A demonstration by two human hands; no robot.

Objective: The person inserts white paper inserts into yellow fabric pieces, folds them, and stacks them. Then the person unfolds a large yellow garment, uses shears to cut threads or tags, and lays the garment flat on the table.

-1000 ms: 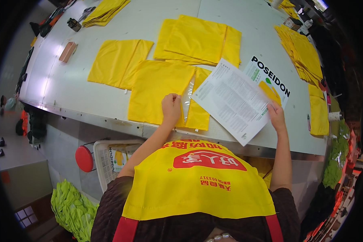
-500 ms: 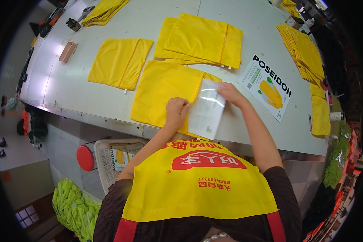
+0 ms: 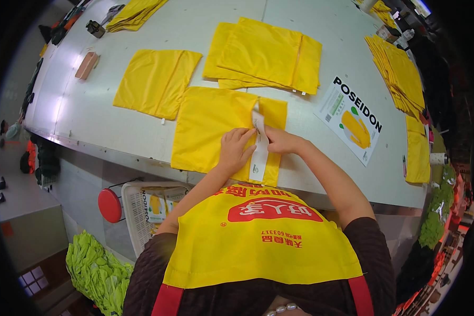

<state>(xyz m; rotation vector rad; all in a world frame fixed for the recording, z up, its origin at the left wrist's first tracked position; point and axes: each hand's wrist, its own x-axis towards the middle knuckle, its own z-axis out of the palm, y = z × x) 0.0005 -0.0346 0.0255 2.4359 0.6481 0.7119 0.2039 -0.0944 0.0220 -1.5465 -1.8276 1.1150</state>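
A flat yellow fabric pouch (image 3: 203, 129) lies at the table's front edge, its slit running front to back. In that slit sits a white printed sheet (image 3: 259, 152), showing only as a narrow strip; the rest is under the yellow fabric. My left hand (image 3: 237, 150) is closed at the slit's left edge, thumb and fingers gripping the fabric beside the sheet. My right hand (image 3: 283, 141) is closed on the sheet's right edge, its fingertips partly hidden. Beyond them lie a stack of yellow pouches (image 3: 266, 50) and a single pouch (image 3: 155, 81).
To the right is a printed card (image 3: 350, 121) with a yellow garment picture. Yellow stacks (image 3: 395, 71) and a folded yellow piece (image 3: 417, 150) line the right side. A pinkish-brown block (image 3: 87, 66) lies far left. Below the table are a white basket (image 3: 137, 216) and red stool (image 3: 109, 205).
The white sheet has moved left into the pouch's slit, leaving just a strip visible. My right hand has come left and nearer, close to my left hand.
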